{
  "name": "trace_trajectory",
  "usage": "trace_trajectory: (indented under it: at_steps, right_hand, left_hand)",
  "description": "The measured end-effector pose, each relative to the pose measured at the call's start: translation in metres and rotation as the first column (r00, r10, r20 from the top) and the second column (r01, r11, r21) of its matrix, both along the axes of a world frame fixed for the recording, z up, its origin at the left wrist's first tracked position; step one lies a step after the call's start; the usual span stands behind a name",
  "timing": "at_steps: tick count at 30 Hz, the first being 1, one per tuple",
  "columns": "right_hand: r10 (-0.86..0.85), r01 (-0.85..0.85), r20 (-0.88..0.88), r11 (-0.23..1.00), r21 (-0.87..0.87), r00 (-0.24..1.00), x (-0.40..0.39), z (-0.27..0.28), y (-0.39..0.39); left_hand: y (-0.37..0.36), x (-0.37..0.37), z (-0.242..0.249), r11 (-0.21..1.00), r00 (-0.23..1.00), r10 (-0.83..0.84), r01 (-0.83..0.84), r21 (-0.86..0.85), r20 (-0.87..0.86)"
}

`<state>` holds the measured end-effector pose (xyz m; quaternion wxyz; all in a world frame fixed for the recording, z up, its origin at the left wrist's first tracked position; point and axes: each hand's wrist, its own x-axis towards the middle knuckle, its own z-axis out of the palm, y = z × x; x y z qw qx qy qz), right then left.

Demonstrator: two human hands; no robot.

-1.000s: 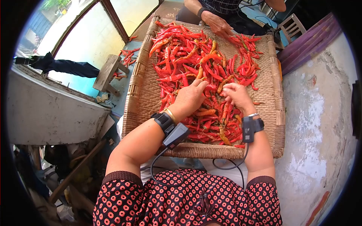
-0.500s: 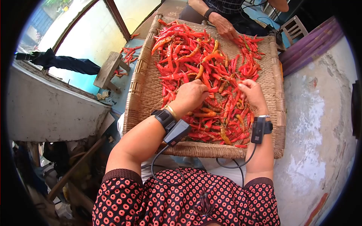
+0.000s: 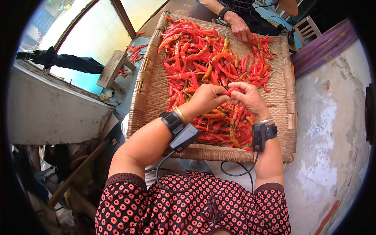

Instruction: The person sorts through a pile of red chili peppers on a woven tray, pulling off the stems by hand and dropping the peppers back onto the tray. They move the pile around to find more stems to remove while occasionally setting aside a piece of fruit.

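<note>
Above the middle of a wide, rectangular tan wicker tray (image 3: 150,98), holds a glossy red chili pepper (image 3: 232,91) between two bare hands brought close together. Pinches it with the closed thumb and fingers of the left hand (image 3: 211,96) on one side, and grips it on the other with the curled thumb and fingertips of the right hand (image 3: 250,100). Covers part of the pepper with both sets of fingertips; cannot tell its full length.

Leans both forearms over the tray's near rim, across a loose, spread heap of shiny red chilies mixed with orange and yellowish ones (image 3: 188,51). Leaves woven wicker showing along the left and right sides of the heap. Wears a gold-coloured bangle (image 3: 180,114) at the left wrist and a silver-coloured bracelet (image 3: 267,121) at the right, each beside a black strap bearing a dark grey box.

Faces, across the tray, a co-worker's hand (image 3: 239,27) with a black wristband, lowered to the chilies near the far right corner; cannot tell whether gripping any. Has, beyond the tray's left side, a small weathered wooden stool (image 3: 111,69) near more red chilies (image 3: 134,53).
</note>
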<state>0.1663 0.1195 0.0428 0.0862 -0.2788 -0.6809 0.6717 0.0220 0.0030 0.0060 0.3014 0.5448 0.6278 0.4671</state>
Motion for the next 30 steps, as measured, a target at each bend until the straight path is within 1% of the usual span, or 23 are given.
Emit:
trace_trajectory:
  at_steps: [1,3,5,6,7,9,10,11,12,13,15,16,17,18,19,20,21,23,24,25,27,28,30]
  right_hand:
    - [0.043,-0.045,-0.033,0.998,-0.043,0.999,-0.002,-0.009,0.0]
    - [0.077,-0.078,-0.025,0.997,-0.01,0.997,-0.001,-0.013,0.002]
    - [-0.037,0.038,0.022,0.999,-0.026,0.999,0.007,-0.008,0.013]
    - [-0.143,0.143,0.002,0.99,0.001,0.99,0.01,-0.011,0.021]
    - [-0.226,0.226,-0.011,0.974,0.006,0.974,0.017,-0.009,0.031]
    - [-0.428,0.4,-0.193,0.901,-0.168,0.883,0.033,-0.017,0.055]
    - [-0.427,0.399,-0.192,0.901,-0.167,0.884,0.039,-0.018,0.062]
    - [-0.581,0.529,-0.219,0.81,-0.253,0.784,0.039,-0.02,0.071]
    - [-0.718,0.638,-0.217,0.691,-0.34,0.661,0.041,-0.022,0.074]
    - [-0.719,0.639,-0.217,0.689,-0.341,0.66,0.04,-0.027,0.074]
    - [-0.656,0.631,-0.086,0.748,-0.207,0.75,0.036,-0.037,0.07]
    - [-0.577,0.566,-0.046,0.811,-0.148,0.815,0.027,-0.03,0.058]
    - [-0.579,0.568,-0.044,0.81,-0.147,0.814,0.021,-0.028,0.051]
    - [-0.396,0.393,0.079,0.918,0.055,0.915,0.016,-0.027,0.046]
    - [-0.215,0.163,0.237,0.961,0.224,0.947,0.013,-0.027,0.042]
    - [-0.116,-0.005,0.237,0.89,0.456,0.964,0.015,-0.045,0.046]
    - [-0.076,-0.121,0.286,0.782,0.611,0.955,0.011,-0.038,0.033]
    - [0.095,-0.351,0.453,0.777,0.523,0.886,0.007,-0.042,0.025]
    - [0.167,-0.43,0.469,0.724,0.539,0.867,0.005,-0.038,0.018]
    - [0.2,-0.535,0.551,0.636,0.556,0.81,0.001,-0.03,0.01]
    - [0.15,-0.6,0.654,0.584,0.547,0.742,-0.006,-0.027,0.0]
    - [0.149,-0.602,0.657,0.583,0.545,0.739,-0.004,-0.027,-0.001]
    - [0.082,-0.528,0.582,0.535,0.659,0.809,0.002,-0.025,0.003]
  left_hand:
    - [0.0,0.0,-0.001,0.999,0.999,-0.035,0.035,0.036,-0.012]
    - [-0.002,0.001,-0.002,0.999,0.999,-0.041,0.04,-0.019,-0.03]
    - [-0.001,-0.001,-0.002,0.994,0.961,0.077,-0.053,0.099,-0.267]
    - [-0.001,-0.004,-0.002,0.999,0.962,0.034,-0.038,-0.012,-0.272]
    - [-0.001,-0.006,-0.005,0.999,0.962,0.031,-0.037,-0.016,-0.271]
    - [-0.002,-0.008,-0.012,0.982,0.904,-0.149,0.088,-0.168,-0.4]
    - [-0.004,-0.007,-0.013,0.976,0.85,-0.2,0.131,-0.172,-0.487]
    - [-0.002,-0.01,-0.013,0.977,0.846,-0.199,0.131,-0.169,-0.494]
    - [-0.004,-0.008,-0.01,0.964,0.814,-0.256,0.175,-0.201,-0.522]
    - [-0.005,-0.007,-0.008,0.948,0.775,-0.314,0.218,-0.234,-0.549]
    - [-0.005,-0.008,-0.005,0.935,0.738,-0.351,0.236,-0.266,-0.577]
    - [-0.004,-0.009,-0.003,0.918,0.72,-0.386,0.234,-0.322,-0.578]
    - [-0.005,-0.009,-0.003,0.897,0.702,-0.421,0.229,-0.378,-0.575]
    - [-0.005,-0.008,-0.005,0.897,0.702,-0.421,0.229,-0.378,-0.574]
    - [-0.006,-0.008,-0.009,0.918,0.724,-0.382,0.225,-0.327,-0.575]
    - [-0.006,-0.008,-0.011,0.936,0.744,-0.343,0.22,-0.273,-0.574]
    - [-0.007,-0.007,-0.011,0.935,0.746,-0.345,0.225,-0.273,-0.57]
    - [-0.009,-0.009,-0.01,0.941,0.711,-0.338,0.24,-0.24,-0.616]
    - [-0.008,-0.01,-0.01,0.932,0.724,-0.362,0.261,-0.253,-0.587]
    - [-0.008,-0.01,-0.012,0.931,0.725,-0.364,0.265,-0.25,-0.585]
    - [-0.008,-0.011,-0.014,0.925,0.688,-0.381,0.284,-0.254,-0.618]
    - [-0.009,-0.01,-0.014,0.925,0.691,-0.379,0.284,-0.251,-0.616]
    - [-0.008,-0.007,-0.012,0.927,0.706,-0.376,0.275,-0.257,-0.601]
